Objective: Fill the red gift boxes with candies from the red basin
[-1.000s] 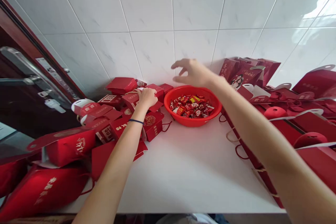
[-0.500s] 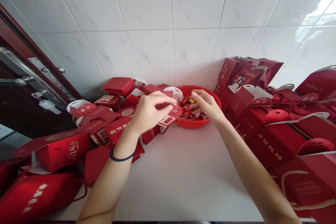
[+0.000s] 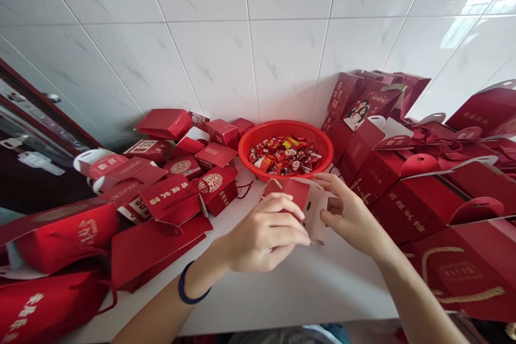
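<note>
A small red gift box with its pale inner flap showing is between my two hands, in front of the candy basket. My left hand, with a dark band at the wrist, is closed round the near left side of the box; its fingers cover much of it. On the other side my right hand has curled fingers and thumb at the edge of the pale flap. Just behind lies the red plastic basket, holding many wrapped candies.
Red gift boxes crowd the left of the white table. More boxes are stacked at the right, with red paper bags behind them. A tiled wall rises at the back; a door handle area shows at left.
My right hand has moved from over the candies down to the box's flap. My left hand has shifted right and nearer with a box, and the basket now shows fully.
</note>
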The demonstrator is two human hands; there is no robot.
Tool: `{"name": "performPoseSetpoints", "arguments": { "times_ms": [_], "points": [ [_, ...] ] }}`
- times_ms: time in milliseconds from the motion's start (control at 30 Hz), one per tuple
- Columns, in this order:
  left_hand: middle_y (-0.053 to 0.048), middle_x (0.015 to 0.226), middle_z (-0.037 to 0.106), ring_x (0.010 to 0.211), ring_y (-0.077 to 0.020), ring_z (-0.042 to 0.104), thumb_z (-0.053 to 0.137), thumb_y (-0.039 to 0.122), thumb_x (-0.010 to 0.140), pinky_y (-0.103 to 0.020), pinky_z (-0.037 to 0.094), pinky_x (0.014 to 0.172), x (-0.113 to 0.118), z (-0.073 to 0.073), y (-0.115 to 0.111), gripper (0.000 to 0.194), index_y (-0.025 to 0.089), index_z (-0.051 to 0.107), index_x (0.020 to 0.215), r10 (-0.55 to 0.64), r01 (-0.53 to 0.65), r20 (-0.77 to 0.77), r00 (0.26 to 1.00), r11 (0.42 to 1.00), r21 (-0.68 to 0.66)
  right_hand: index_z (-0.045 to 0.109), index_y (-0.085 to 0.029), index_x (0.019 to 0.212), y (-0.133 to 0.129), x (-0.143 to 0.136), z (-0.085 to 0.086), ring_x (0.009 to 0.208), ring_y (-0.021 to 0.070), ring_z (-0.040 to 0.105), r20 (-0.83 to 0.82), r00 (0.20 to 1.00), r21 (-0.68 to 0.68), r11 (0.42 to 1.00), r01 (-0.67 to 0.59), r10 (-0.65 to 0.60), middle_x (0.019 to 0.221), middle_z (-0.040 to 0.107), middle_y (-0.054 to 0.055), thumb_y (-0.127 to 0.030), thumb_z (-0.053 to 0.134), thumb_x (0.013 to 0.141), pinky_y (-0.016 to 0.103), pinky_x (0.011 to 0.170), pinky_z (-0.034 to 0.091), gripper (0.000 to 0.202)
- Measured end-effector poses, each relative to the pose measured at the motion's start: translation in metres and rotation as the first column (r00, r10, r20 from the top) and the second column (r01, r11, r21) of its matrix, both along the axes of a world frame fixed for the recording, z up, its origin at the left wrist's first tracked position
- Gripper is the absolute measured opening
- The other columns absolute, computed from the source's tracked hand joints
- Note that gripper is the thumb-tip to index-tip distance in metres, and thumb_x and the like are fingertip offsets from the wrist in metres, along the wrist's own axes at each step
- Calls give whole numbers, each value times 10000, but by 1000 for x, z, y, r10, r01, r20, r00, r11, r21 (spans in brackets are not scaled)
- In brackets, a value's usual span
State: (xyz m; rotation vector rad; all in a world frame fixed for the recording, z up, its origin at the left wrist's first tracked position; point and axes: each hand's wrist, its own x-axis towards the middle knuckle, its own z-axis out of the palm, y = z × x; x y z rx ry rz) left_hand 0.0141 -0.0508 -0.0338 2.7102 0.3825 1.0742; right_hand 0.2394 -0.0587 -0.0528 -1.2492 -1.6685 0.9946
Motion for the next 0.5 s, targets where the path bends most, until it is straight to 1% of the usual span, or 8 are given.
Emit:
{"name": "performPoseSetpoints", "arguments": {
  "times_ms": [67,133,200,267,333,400,467,500],
  "points": [
    [-14,841,764,1025,-187,651,531,44,923,-423,410,1122,2,-6,1,247,198,721,957,30,-31,-101,994,1000,-4,546,-223,1274,0,4,-8,778,141,641,-3,1000,-22,1000,-20,20,1189,652,67,-126,513,708,269,683,528,576],
    [-26,871,753,996,-178,660,508,65,930,-429,353,1166,3,-9,4,252,187,722,985,27,-34,-186,982,999,-34,565,-206,1228,2,5,-14,771,134,629,-1,1000,-21,999,-29,29,1178,651,68,-122,503,705,261,680,515,533],
    [-33,912,748,929,-177,670,535,154,942,-419,369,1143,4,-6,7,189,182,714,997,1,-26,-257,966,995,-96,580,-203,1183,6,5,-17,715,116,598,22,999,11,999,-34,34,1132,662,53,-108,483,711,245,644,489,491],
    [-26,884,736,855,-182,664,524,266,979,-397,432,1054,3,0,11,192,188,699,967,-2,-55,-336,942,986,-160,627,-206,1114,9,2,-19,743,124,604,81,996,75,996,-53,46,1132,667,51,-78,457,699,236,630,464,466],
    [-12,784,702,776,-183,645,430,314,1035,-361,473,923,0,8,15,312,196,672,878,60,-147,-419,906,973,-179,683,-208,1064,13,-1,-20,882,155,645,144,988,124,989,-79,61,1225,649,68,-51,432,688,241,665,469,479],
    [-8,716,665,722,-184,630,367,307,1057,-327,470,804,-5,13,18,383,198,648,819,166,-266,-468,868,951,-156,711,-208,1094,15,-5,-22,959,171,660,196,978,119,988,-95,71,1290,631,80,-36,417,692,254,712,482,528],
    [-8,682,648,689,-190,629,393,304,1042,-309,452,728,-12,16,21,354,202,657,830,264,-372,-495,828,918,-133,706,-201,1166,17,-9,-24,927,168,669,230,970,79,992,-99,78,1265,655,87,-34,415,709,265,741,490,567],
    [-7,681,650,684,-195,634,420,304,1029,-305,448,708,-16,17,22,316,207,677,873,298,-418,-509,807,898,-137,698,-198,1196,17,-11,-24,901,167,669,241,967,59,993,-101,84,1238,673,86,-40,418,723,269,743,492,571]
  ]
}}
